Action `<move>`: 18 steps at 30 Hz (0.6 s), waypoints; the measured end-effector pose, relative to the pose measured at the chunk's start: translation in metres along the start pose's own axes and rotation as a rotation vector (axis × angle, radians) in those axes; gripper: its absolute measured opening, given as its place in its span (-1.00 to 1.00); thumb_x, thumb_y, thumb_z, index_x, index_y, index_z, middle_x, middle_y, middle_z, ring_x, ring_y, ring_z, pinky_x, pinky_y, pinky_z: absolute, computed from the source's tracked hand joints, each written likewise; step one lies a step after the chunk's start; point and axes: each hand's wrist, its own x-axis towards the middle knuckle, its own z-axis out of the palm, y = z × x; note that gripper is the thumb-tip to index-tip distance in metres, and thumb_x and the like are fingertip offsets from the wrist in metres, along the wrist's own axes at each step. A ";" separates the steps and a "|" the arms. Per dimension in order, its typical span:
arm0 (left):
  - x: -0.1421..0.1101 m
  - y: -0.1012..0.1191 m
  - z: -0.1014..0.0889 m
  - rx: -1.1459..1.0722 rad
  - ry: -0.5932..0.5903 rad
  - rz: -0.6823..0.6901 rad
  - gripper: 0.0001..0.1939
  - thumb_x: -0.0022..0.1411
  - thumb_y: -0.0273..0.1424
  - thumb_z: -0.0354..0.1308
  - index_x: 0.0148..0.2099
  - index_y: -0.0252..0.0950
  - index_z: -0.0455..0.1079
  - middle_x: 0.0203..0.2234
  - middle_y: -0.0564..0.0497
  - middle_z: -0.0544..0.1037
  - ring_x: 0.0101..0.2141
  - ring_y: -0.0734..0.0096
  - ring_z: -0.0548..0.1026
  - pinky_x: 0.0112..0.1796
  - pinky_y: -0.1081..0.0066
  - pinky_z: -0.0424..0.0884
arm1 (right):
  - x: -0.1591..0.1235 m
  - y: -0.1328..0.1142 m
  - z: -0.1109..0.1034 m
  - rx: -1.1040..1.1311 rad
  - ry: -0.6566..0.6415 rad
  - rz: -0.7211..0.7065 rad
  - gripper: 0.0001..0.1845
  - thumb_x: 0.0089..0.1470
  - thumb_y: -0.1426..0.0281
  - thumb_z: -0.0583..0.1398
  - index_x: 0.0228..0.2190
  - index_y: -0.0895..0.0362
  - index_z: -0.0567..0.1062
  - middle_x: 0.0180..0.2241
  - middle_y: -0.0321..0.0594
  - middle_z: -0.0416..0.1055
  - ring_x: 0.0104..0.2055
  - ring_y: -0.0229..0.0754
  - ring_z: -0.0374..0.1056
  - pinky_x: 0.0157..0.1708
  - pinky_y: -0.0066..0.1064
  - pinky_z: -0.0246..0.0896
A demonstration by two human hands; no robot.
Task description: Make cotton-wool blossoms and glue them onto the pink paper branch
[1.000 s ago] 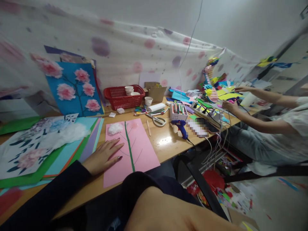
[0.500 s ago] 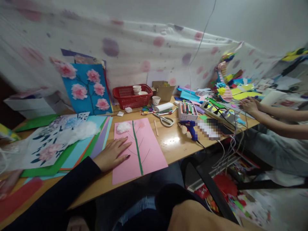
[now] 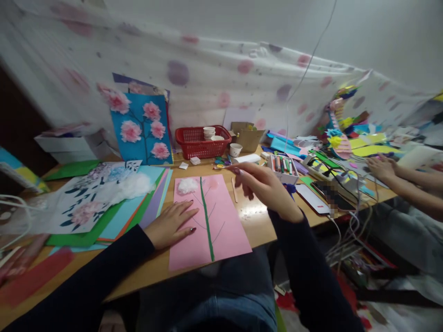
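My left hand (image 3: 173,224) lies flat, fingers spread, on the left edge of a pink sheet (image 3: 221,230) at the table's front edge. The sheet bears a green paper stem (image 3: 206,216), thin drawn branches and a white cotton puff (image 3: 187,185) at its top. My right hand (image 3: 266,186) hovers over the table just right of the sheet's top, fingers loosely curved and pointing left, with nothing visible in them. It covers the spot beside a wooden stick (image 3: 235,190) and sits close to a box of markers (image 3: 284,165).
A red basket (image 3: 202,143) with cups, a paper cup (image 3: 236,150) and a blue flower picture (image 3: 143,129) stand at the back. Stacked coloured sheets (image 3: 104,221) and loose cotton (image 3: 129,186) lie left. Another person's hands (image 3: 380,167) work at the cluttered right end, among cables.
My right hand has come up from below into view and reached over the table right of the pink sheet. The camera has swung left. My left hand stays on the sheet.
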 end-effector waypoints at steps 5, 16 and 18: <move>-0.001 0.002 -0.003 -0.016 -0.019 -0.020 -0.44 0.28 -0.11 -0.08 0.25 -0.23 0.13 0.24 -0.21 0.13 0.20 -0.01 0.12 0.14 -0.02 0.08 | 0.056 0.069 0.036 -0.727 -0.210 0.217 -0.57 0.07 0.34 0.13 -0.05 0.33 0.33 -0.25 0.02 0.46 -0.25 -0.07 0.41 -0.37 -0.40 0.20; -0.001 0.000 -0.008 -0.170 0.027 -0.032 -0.45 0.23 -0.13 0.02 0.20 -0.27 0.20 0.19 -0.24 0.22 0.18 0.02 0.16 0.15 -0.05 0.07 | 0.069 0.107 0.057 -1.048 -0.468 -0.051 -0.69 -0.04 0.71 -0.03 -0.44 0.31 0.48 -0.35 0.15 0.42 -0.33 0.01 0.42 -0.39 -0.33 0.20; -0.003 -0.001 -0.016 -0.203 0.065 -0.040 -0.51 0.24 -0.17 0.03 0.16 -0.27 0.24 0.12 -0.19 0.32 0.14 0.10 0.23 0.15 0.01 0.09 | 0.066 0.127 0.059 -1.090 -0.434 -0.136 -0.70 -0.06 0.72 -0.03 -0.46 0.29 0.47 -0.44 0.10 0.40 -0.44 -0.03 0.39 -0.48 -0.33 0.17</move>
